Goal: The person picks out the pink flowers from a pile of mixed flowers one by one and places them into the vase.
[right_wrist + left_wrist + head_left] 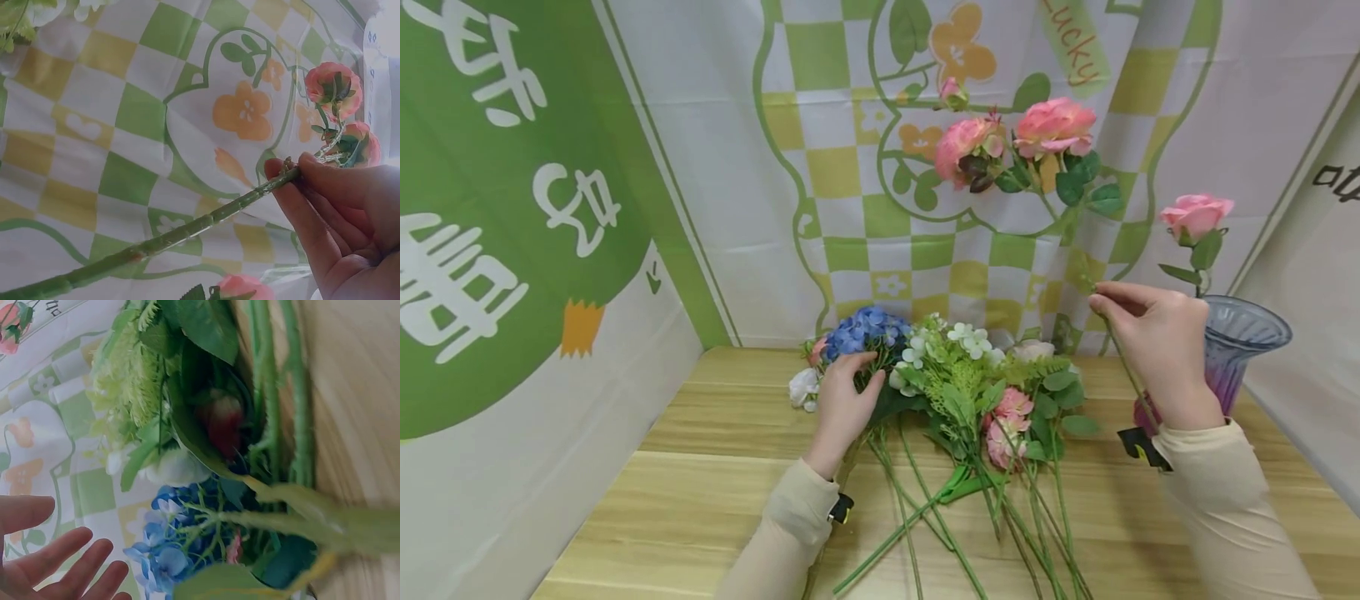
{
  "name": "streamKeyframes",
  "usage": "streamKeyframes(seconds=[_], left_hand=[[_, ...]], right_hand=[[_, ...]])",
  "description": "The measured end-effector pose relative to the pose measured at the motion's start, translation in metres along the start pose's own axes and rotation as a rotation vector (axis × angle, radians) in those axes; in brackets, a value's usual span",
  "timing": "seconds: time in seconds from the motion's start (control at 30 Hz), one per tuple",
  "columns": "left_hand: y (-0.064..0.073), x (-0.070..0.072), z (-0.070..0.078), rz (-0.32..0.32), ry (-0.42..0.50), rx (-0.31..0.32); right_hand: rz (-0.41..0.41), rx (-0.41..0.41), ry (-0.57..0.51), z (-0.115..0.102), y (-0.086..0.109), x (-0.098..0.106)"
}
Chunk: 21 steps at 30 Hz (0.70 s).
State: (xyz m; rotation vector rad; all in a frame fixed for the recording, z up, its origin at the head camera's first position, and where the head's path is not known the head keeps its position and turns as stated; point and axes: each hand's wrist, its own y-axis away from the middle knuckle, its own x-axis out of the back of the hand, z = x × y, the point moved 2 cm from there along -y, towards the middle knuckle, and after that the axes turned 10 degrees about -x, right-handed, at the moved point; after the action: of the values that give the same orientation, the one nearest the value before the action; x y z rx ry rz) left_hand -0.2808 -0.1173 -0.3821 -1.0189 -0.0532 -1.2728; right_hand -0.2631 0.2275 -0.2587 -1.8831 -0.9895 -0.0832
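One pink flower branch (1060, 133), upper right, looks light; your right hand (1168, 350) pinches its stem (187, 229), the best hold. Your left hand (846, 404) spreads, lower middle.

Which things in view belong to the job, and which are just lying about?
Likely the job:
right hand, pinching a pink flower spray
vase, pink rose at its rim
left hand, near blue flowers
other flowers

Just surroundings:
printed cloth
wooden table

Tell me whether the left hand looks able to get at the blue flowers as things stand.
Probably yes: the left hand appears empty and very near the blue flowers, and the left wrist view shows nothing blocking the gap between them.
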Motion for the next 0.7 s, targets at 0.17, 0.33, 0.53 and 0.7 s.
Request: streamKeyframes(seconds=[0.17,0.33,0.53,0.7], left_hand=[[0.005,0.004,-0.007,-0.007,-0.034,-0.018],[0.01,0.006,-0.013,-0.015,-0.083,-0.028],[0.016,0.011,-0.023,-0.057,-0.125,-0.005],[0.02,0.015,-0.032,-0.103,-0.166,0.009]], right_hand=[[0.015,-0.011,-0.001,0.002,-0.006,0.007],[0.035,-0.027,-0.015,0.004,-0.013,0.015],[0.032,-0.084,-0.041,0.008,-0.022,0.026],[0.088,-0.071,-0.045,0.007,-0.031,0.036]])
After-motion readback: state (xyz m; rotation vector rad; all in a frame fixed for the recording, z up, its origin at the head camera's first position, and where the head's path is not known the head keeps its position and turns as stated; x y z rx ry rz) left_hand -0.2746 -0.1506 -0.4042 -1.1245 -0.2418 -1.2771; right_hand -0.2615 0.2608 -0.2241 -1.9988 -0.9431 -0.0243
